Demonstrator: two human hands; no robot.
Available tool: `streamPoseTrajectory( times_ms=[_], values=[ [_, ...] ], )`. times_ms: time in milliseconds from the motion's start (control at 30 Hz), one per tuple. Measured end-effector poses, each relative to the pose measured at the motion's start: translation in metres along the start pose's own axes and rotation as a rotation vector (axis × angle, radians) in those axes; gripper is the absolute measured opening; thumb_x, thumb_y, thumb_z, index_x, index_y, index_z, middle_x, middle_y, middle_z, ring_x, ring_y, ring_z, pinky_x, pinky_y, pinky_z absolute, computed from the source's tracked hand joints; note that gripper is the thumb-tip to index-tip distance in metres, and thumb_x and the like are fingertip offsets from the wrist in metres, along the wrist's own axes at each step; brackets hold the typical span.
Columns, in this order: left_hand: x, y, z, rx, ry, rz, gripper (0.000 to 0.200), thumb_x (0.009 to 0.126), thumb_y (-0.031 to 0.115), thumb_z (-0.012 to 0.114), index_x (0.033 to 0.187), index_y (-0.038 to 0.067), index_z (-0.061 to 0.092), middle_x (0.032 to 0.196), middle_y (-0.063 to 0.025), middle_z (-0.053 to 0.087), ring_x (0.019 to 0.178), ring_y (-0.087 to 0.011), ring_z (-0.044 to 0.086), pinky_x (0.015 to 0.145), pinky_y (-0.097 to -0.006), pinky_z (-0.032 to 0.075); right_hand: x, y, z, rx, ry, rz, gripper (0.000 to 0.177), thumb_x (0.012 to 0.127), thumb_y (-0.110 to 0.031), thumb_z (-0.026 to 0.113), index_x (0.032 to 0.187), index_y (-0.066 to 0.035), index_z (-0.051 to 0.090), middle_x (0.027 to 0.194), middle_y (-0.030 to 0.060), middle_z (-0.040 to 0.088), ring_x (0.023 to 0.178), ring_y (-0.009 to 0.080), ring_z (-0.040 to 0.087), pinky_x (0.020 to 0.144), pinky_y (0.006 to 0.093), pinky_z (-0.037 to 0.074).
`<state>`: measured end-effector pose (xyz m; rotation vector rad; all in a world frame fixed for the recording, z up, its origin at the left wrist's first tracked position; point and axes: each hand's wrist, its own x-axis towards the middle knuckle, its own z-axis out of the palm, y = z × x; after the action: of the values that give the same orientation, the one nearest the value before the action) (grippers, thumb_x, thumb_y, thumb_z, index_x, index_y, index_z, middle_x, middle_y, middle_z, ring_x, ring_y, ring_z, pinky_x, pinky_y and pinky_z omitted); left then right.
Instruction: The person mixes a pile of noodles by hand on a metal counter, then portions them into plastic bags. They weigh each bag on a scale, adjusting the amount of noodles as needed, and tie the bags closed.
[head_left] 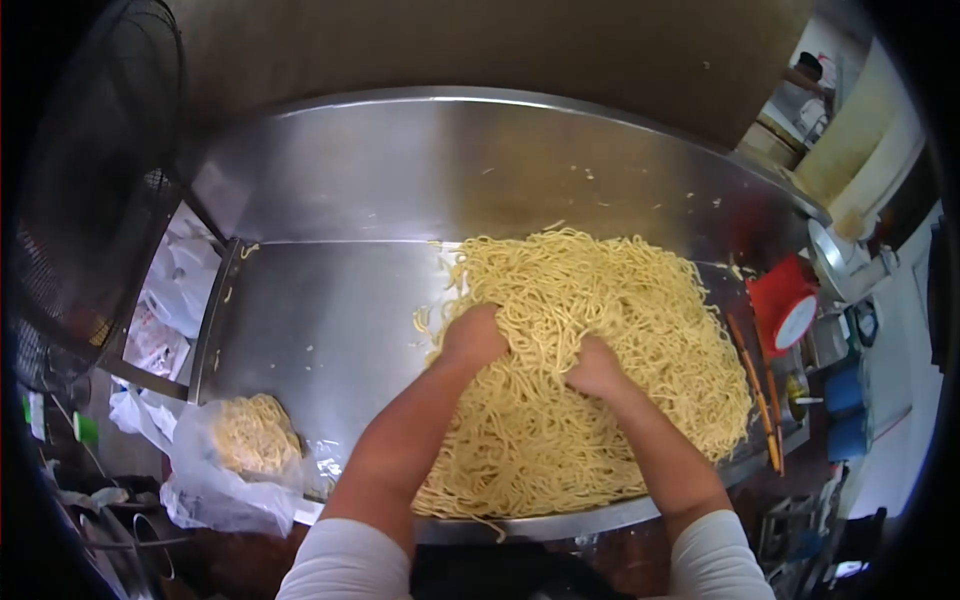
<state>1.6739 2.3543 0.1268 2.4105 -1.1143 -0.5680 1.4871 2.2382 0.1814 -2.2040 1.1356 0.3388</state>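
A wide heap of yellow noodles covers the right part of a metal tray table. My left hand is sunk in the heap's left side, curled round noodles, its fingertips hidden among the strands. Near the middle of the heap, my right hand is closed in the noodles too, with its fingers partly covered. Strands lie bunched between the two hands. At the table's front left corner, a smaller portion of noodles rests on a clear plastic bag.
The metal table has a raised back wall. To the right stand a red scale with a round dial and long wooden sticks. A large fan is at the left, near white plastic bags. Another person appears far right.
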Motion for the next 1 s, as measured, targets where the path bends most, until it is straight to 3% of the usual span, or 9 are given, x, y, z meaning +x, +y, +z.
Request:
streamPoseTrajectory(
  times_ms=[133,267,333,400,533,667,700,833,1000],
  values=[
    [-0.053,-0.098,-0.040,-0.331,-0.015,-0.023,0.056,0.067,0.015,0.071,0.122,0.013,0.060,0.107,-0.0173,0.067,0.103,-0.0340,0.062,0.087,-0.0389,0.050,0.076,-0.022,0.131,-0.777,-0.027,-0.609,0.033,0.082,-0.013,0.058,0.112,-0.003,0.064,0.107,0.0159,0.066,0.096,0.0353,0.062,0.079,0.0441,0.051],
    [-0.076,-0.216,-0.077,-0.209,0.173,-0.198,0.057,0.065,0.013,0.074,0.120,0.011,0.060,0.106,-0.0178,0.066,0.102,-0.0336,0.063,0.087,-0.0385,0.050,0.074,-0.149,0.198,-0.184,0.071,-0.831,0.039,0.086,-0.025,0.051,0.117,-0.005,0.063,0.125,0.0214,0.058,0.112,0.0410,0.056,0.098,0.0496,0.043],
    [-0.058,-0.285,-0.079,-0.238,0.399,-0.209,0.056,0.066,0.013,0.074,0.120,0.009,0.060,0.110,-0.0182,0.064,0.104,-0.0345,0.062,0.088,-0.0387,0.050,0.067,-0.238,0.162,0.002,-0.379,-0.232,0.056,0.086,-0.039,0.049,0.126,0.000,0.056,0.133,0.0238,0.052,0.119,0.0396,0.053,0.099,0.0433,0.043],
    [-0.033,-0.326,-0.095,-0.254,0.566,-0.195,0.056,0.068,0.015,0.073,0.122,0.007,0.057,0.116,-0.0195,0.061,0.109,-0.0352,0.059,0.091,-0.0396,0.048,0.088,-0.280,0.143,-0.082,-0.581,-0.442,0.058,0.086,-0.036,0.059,0.132,-0.001,0.051,0.133,0.0258,0.052,0.123,0.0357,0.052,0.104,0.0392,0.039],
    [-0.012,-0.312,-0.126,0.034,0.421,-0.469,0.061,0.073,0.019,0.071,0.129,0.004,0.051,0.128,-0.0214,0.054,0.122,-0.0370,0.050,0.100,-0.0392,0.043,0.082,-0.213,0.108,0.392,-0.328,-0.862,0.044,0.090,-0.026,0.064,0.129,-0.009,0.058,0.130,0.0148,0.058,0.113,0.0261,0.060,0.097,0.0350,0.047],
    [-0.092,-0.220,-0.119,0.013,0.694,-0.166,0.086,0.073,0.025,0.075,0.145,0.005,0.034,0.151,-0.0262,0.024,0.139,-0.0412,0.025,0.115,-0.0468,0.022,0.048,-0.074,0.000,0.115,-0.046,-0.536,0.034,0.085,-0.020,0.067,0.116,-0.007,0.066,0.114,0.0147,0.066,0.101,0.0259,0.065,0.089,0.0344,0.051],
    [-0.108,-0.188,-0.086,-0.946,0.728,0.043,0.097,0.069,0.037,0.079,0.147,0.008,0.030,0.152,-0.0277,0.019,0.142,-0.0397,0.019,0.115,-0.0522,0.015,0.050,-0.023,-0.018,-0.123,0.106,-0.432,0.045,0.077,-0.026,0.074,0.116,-0.007,0.066,0.112,0.0166,0.066,0.101,0.0306,0.064,0.090,0.0377,0.051],
    [-0.167,-0.083,-0.019,0.364,-0.176,0.497,0.084,0.069,0.051,0.076,0.138,0.013,0.047,0.150,-0.0202,0.030,0.138,-0.0404,0.028,0.114,-0.0541,0.019,0.022,0.030,-0.008,-0.331,-0.033,-0.147,0.059,0.067,-0.039,0.078,0.114,-0.006,0.066,0.113,0.0194,0.065,0.104,0.0342,0.062,0.092,0.0429,0.048],
    [-0.015,-0.131,-0.110,0.084,-0.235,-0.343,0.060,0.074,0.033,0.073,0.122,0.001,0.057,0.128,-0.0242,0.055,0.117,-0.0336,0.055,0.095,-0.0451,0.045,-0.047,0.046,0.003,-0.289,-0.237,-0.268,0.065,0.067,-0.047,0.074,0.115,-0.004,0.063,0.106,0.0209,0.065,0.105,0.0345,0.060,0.092,0.0458,0.046]
  ],
)
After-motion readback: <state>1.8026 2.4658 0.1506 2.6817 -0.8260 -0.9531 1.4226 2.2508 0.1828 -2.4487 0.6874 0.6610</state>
